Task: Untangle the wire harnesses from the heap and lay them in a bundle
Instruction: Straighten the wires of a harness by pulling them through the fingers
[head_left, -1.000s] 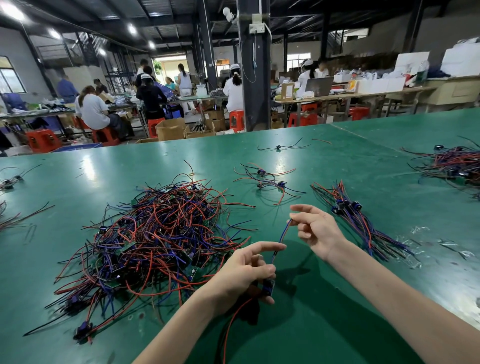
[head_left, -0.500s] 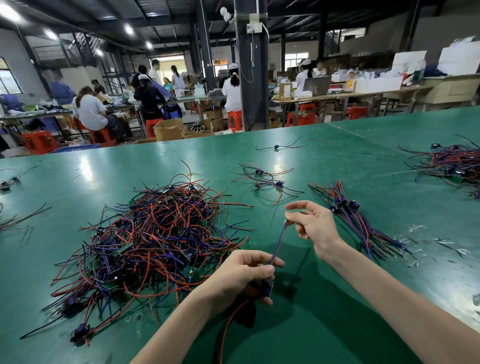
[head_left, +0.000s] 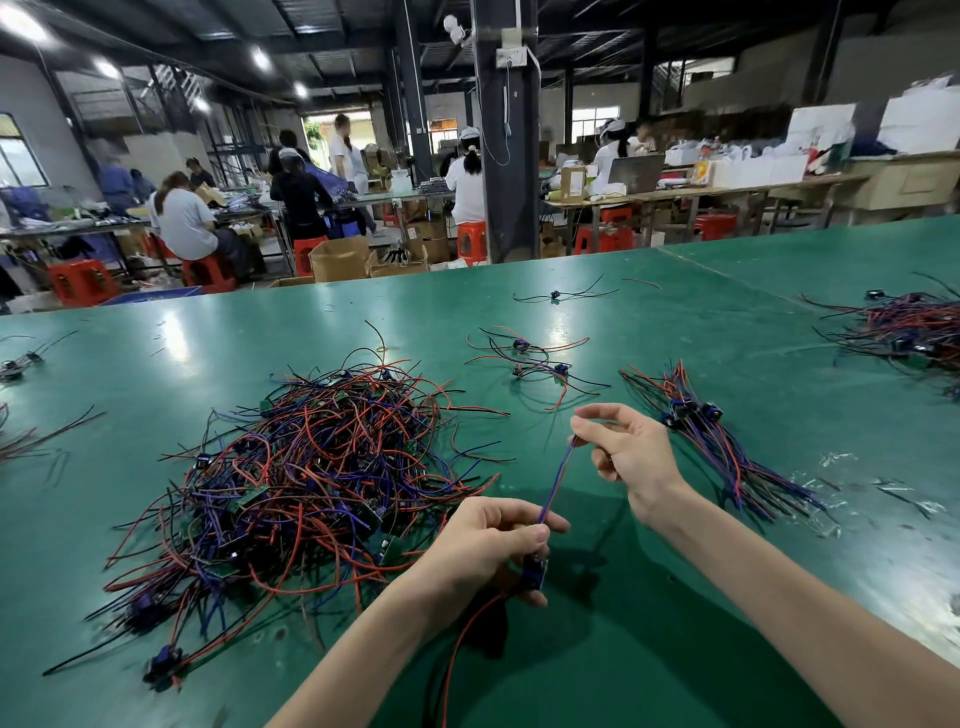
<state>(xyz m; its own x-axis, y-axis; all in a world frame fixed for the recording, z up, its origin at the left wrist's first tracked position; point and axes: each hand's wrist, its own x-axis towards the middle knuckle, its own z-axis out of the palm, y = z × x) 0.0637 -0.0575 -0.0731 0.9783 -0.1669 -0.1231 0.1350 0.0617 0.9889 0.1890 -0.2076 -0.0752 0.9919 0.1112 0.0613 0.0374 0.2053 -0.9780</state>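
Head view: left hand (head_left: 488, 545), fingers curled round one harness (head_left: 557, 475) at its small module, above the counter (head_left: 675, 649); right hand (head_left: 631, 460) pinches its far wire tip. Judged light, limp and snag-prone, so best held at the module. Heap (head_left: 311, 483) lies beyond left, bundle (head_left: 727, 457) beyond right.

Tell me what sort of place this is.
Most likely a factory assembly floor for electrical wiring: a green worktable heaped with wire harnesses, other workers seated on red stools, and cardboard boxes on the floor.
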